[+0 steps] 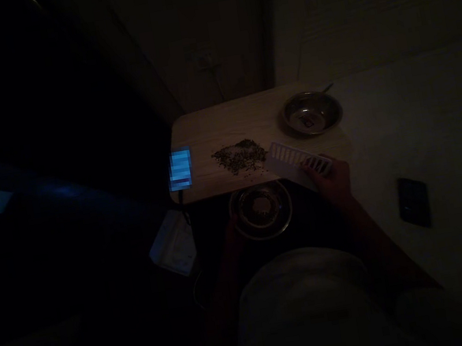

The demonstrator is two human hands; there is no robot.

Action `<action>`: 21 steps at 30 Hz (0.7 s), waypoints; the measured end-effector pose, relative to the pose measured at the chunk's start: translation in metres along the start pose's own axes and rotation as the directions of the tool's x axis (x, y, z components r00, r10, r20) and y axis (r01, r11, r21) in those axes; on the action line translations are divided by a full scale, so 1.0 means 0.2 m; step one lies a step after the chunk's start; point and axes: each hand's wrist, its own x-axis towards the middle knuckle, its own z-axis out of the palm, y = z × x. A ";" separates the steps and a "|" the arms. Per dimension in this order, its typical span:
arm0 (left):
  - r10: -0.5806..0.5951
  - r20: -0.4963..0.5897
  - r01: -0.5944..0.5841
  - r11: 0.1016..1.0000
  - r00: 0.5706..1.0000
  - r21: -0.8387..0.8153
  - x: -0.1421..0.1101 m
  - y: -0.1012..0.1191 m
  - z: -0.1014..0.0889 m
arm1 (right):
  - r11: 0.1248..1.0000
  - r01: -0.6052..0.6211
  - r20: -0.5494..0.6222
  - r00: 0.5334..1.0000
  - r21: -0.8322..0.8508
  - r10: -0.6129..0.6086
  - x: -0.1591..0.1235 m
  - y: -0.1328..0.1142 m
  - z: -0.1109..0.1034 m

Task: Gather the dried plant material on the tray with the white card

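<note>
The scene is very dark. My right hand is closed round one end of a pale slotted piece, flat with a row of openings; its exact kind is unclear. The far end of that piece reaches the right side of a loose heap of small dark and light bits on the wooden tabletop. Just below the table's front edge, my left hand grips the left rim of a round metal bowl. Something pale shows in the middle of that bowl, too dim to name.
A second metal bowl stands at the table's back right, with a thin handle behind its rim. A lit phone-like screen is at the left edge. A dark phone lies on the pale surface to the right. A pale box is lower left.
</note>
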 end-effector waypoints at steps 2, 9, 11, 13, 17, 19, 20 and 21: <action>-0.024 0.023 0.024 1.000 0.999 0.000 -0.01 0.00 0.02 | 1.000 0.005 0.020 1.000 0.011 -0.005 -0.01 -0.01 0.01; -0.025 0.038 0.027 0.997 0.999 -0.072 -0.02 0.01 0.03 | 0.998 0.006 0.064 0.998 0.063 -0.010 -0.03 -0.02 0.02; -0.071 0.034 0.073 0.996 0.997 -0.057 -0.03 0.01 0.04 | 0.998 0.008 0.079 0.997 0.060 -0.013 -0.03 -0.03 0.03; -0.085 0.038 0.087 0.995 0.996 -0.050 -0.04 0.02 0.05 | 0.999 0.018 0.076 0.997 0.043 -0.021 -0.04 -0.03 0.03; -0.051 0.070 0.055 0.997 0.996 -0.056 -0.05 0.02 0.07 | 0.999 0.015 0.078 0.997 0.047 -0.019 -0.04 -0.03 0.02; -0.061 0.115 0.069 0.995 0.992 -0.069 -0.06 0.02 0.07 | 0.998 0.011 0.089 0.996 0.057 -0.016 -0.04 -0.03 0.01; -0.064 0.135 0.075 0.994 0.989 -0.077 -0.06 0.02 0.07 | 0.998 0.012 0.094 0.995 0.061 -0.017 -0.04 -0.04 0.01; -0.067 0.148 0.080 0.993 0.987 -0.083 -0.06 0.02 0.06 | 0.998 0.012 0.096 0.995 0.062 -0.018 -0.04 -0.04 0.00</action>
